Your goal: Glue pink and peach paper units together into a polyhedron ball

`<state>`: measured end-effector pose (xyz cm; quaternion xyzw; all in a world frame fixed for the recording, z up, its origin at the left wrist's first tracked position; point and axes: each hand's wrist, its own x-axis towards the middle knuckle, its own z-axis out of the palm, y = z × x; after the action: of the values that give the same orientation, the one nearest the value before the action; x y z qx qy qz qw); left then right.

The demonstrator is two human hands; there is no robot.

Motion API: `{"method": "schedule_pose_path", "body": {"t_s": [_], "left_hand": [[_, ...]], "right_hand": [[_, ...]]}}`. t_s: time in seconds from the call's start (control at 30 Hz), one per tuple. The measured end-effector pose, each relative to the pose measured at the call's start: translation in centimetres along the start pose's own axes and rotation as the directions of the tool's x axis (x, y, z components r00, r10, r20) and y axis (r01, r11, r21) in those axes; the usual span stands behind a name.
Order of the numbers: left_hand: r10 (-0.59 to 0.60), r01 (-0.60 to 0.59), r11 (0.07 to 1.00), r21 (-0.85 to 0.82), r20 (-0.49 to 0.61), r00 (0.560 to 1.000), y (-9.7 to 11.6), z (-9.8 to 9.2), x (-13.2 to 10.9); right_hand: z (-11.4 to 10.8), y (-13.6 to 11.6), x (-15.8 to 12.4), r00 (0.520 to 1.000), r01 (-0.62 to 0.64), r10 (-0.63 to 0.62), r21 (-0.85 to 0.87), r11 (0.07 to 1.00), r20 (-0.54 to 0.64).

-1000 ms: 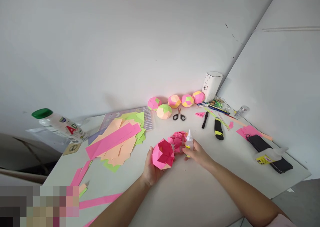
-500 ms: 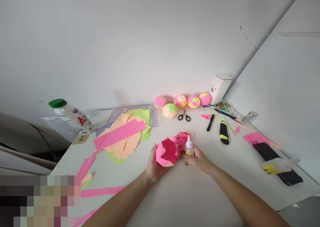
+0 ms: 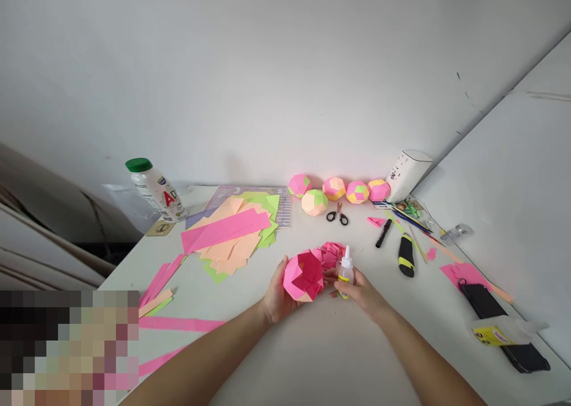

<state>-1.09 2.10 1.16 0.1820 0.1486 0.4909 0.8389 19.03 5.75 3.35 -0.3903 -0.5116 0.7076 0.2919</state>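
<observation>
Left hand (image 3: 275, 297) is gripping pink ball (image 3: 297, 280), centre; right hand (image 3: 364, 291) is gripping nozzle bottle (image 3: 346, 273), just right of it. Pink pieces (image 3: 331, 253) are lying just beyond; scissors (image 3: 343, 219) are lying farther off.

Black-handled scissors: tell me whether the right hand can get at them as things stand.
Probably not without first putting something down: the right hand is holding the small nozzle bottle. Otherwise the way looks fairly open: the scissors lie uncovered, beyond the folded pink pieces.
</observation>
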Motion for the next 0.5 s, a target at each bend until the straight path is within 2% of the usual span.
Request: {"method": "schedule_pose_path", "body": {"t_s": [0.23, 0.5], "left_hand": [[0.014, -0.021, 0.999, -0.049, -0.141, 0.990, 0.14, 0.10, -0.31], [0.015, -0.049, 0.993, -0.109, -0.291, 0.957, 0.47, 0.41, -0.22]], "right_hand": [[0.80, 0.64, 0.26, 0.998, -0.043, 0.039, 0.061, 0.997, 0.056], [0.70, 0.18, -0.09, 0.994, -0.109, 0.110, 0.075, 0.991, -0.006]]}}
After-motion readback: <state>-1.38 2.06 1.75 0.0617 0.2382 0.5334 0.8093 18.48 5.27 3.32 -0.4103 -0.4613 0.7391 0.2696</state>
